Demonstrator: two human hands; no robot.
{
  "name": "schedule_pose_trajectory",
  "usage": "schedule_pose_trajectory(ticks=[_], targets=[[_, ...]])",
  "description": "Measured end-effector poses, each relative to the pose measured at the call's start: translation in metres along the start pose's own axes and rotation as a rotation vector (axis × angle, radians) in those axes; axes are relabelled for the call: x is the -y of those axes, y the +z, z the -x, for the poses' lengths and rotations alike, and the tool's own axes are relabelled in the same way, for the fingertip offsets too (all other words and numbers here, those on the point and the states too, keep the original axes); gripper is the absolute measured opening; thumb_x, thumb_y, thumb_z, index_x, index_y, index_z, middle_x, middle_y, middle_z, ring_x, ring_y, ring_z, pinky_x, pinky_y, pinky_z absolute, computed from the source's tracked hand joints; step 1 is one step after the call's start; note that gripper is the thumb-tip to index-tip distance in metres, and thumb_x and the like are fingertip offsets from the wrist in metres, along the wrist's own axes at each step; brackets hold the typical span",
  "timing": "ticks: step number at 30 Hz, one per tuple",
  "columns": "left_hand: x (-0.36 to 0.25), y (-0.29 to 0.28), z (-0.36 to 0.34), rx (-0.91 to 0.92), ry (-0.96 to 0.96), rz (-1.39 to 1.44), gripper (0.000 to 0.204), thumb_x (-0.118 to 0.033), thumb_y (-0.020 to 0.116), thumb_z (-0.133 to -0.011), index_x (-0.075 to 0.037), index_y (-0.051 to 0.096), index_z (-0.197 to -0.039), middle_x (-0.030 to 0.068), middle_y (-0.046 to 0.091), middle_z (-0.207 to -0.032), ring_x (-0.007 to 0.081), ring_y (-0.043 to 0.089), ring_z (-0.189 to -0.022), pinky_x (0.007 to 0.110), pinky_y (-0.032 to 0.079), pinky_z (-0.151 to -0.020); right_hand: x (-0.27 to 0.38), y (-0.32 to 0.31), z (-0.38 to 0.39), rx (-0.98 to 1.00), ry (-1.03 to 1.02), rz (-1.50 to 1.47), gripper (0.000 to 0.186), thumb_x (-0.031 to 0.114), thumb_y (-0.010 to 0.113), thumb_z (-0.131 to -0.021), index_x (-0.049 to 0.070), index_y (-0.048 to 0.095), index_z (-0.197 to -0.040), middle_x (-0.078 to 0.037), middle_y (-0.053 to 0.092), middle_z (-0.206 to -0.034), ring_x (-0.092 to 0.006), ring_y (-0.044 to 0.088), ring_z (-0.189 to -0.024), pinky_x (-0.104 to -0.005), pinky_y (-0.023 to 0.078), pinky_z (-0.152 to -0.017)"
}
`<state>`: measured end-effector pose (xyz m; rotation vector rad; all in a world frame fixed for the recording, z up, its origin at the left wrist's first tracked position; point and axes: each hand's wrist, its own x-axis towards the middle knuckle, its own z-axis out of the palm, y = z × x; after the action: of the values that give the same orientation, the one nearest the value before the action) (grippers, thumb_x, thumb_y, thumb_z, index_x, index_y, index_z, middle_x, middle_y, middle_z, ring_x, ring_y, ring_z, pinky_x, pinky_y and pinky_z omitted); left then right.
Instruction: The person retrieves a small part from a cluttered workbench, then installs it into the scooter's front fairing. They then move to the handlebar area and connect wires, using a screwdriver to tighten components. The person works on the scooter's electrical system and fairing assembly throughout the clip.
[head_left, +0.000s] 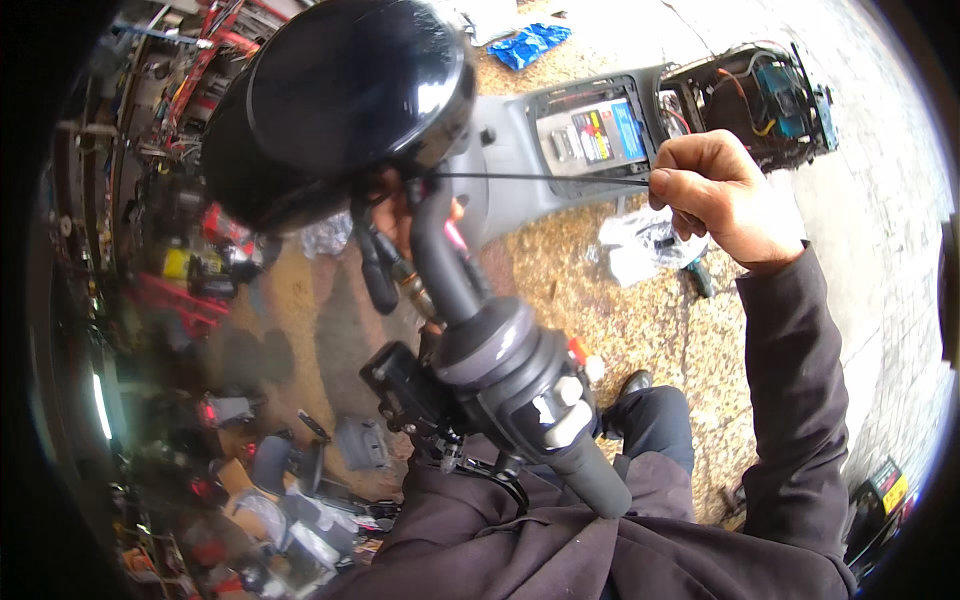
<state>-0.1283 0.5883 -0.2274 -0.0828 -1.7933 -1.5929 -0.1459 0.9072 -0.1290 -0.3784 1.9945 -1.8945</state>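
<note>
My right hand [715,195] pinches the end of a thin black cable tie [550,178] between thumb and fingers. The tie runs taut and nearly level to the bent black handlebar tube [437,240], just below a glossy black rounded housing [350,90]. My left hand [392,218] is behind that tube, mostly hidden by it and the housing. Parts of its fingers show on both sides of the tube, curled; what they hold is hidden. Toward me, the handlebar carries a switch block [545,395] with pale buttons, and a dark grip [595,485].
Beyond the tube lies a grey scooter body [510,150] with an open compartment and exposed wiring [765,100]. A blue wrapper [530,45] and clear plastic [635,245] are on the speckled floor. Shelves with mixed parts [190,270] crowd the left. A black box [885,495] stands lower right.
</note>
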Motion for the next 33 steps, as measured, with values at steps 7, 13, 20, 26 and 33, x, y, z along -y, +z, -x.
schedule_pose_trajectory(ticks=[7,13,20,26,33], targets=[[0.040,-0.032,-0.013,0.288,-0.239,0.645,0.040,-0.009,0.056,-0.095,0.001,0.049,-0.133,0.0160,0.065,-0.115,0.0206,0.066,-0.095,0.032,0.054,-0.087,0.004,0.002,-0.001,0.015,-0.067,0.100,0.023,0.015,0.062,-0.090,-0.002,0.064,-0.074,0.001,0.053,-0.058,-0.0067,0.047,-0.048,-0.0230,0.037,-0.046],[0.036,-0.004,0.002,0.109,-0.140,0.469,0.047,0.003,0.058,-0.088,0.000,0.047,-0.134,0.0121,0.062,-0.116,0.0186,0.062,-0.102,0.030,0.052,-0.090,0.005,0.007,0.008,-0.066,-0.117,0.139,0.016,0.011,0.064,-0.088,-0.002,0.063,-0.079,0.001,0.052,-0.057,-0.0077,0.046,-0.047,-0.0241,0.036,-0.046],[0.020,0.009,-0.001,0.031,0.025,0.800,0.049,0.013,0.061,-0.084,0.006,0.050,-0.131,0.0085,0.064,-0.106,0.0139,0.063,-0.091,0.024,0.053,-0.081,-0.003,0.015,0.013,-0.290,-0.374,0.379,0.018,0.015,0.059,-0.086,-0.002,0.062,-0.081,-0.001,0.051,-0.058,-0.0091,0.045,-0.044,-0.0250,0.040,-0.045],[0.012,0.004,0.004,-0.095,0.479,0.105,0.035,0.006,0.062,-0.082,0.009,0.055,-0.116,0.0081,0.065,-0.074,0.0117,0.065,-0.069,0.025,0.053,-0.066,-0.015,0.029,0.000,-0.312,-0.546,0.380,0.018,0.016,0.058,-0.088,-0.001,0.061,-0.086,0.000,0.049,-0.060,-0.0088,0.044,-0.046,-0.0252,0.039,-0.047],[0.021,0.010,-0.009,-0.160,0.473,-0.089,0.019,-0.004,0.066,-0.077,0.001,0.059,-0.094,0.0095,0.067,-0.079,0.0251,0.068,-0.076,0.034,0.053,-0.068,-0.017,0.054,-0.011,-0.189,-0.521,0.268,0.017,0.017,0.058,-0.090,0.001,0.059,-0.085,0.000,0.047,-0.062,-0.0087,0.043,-0.048,-0.0258,0.039,-0.050]])
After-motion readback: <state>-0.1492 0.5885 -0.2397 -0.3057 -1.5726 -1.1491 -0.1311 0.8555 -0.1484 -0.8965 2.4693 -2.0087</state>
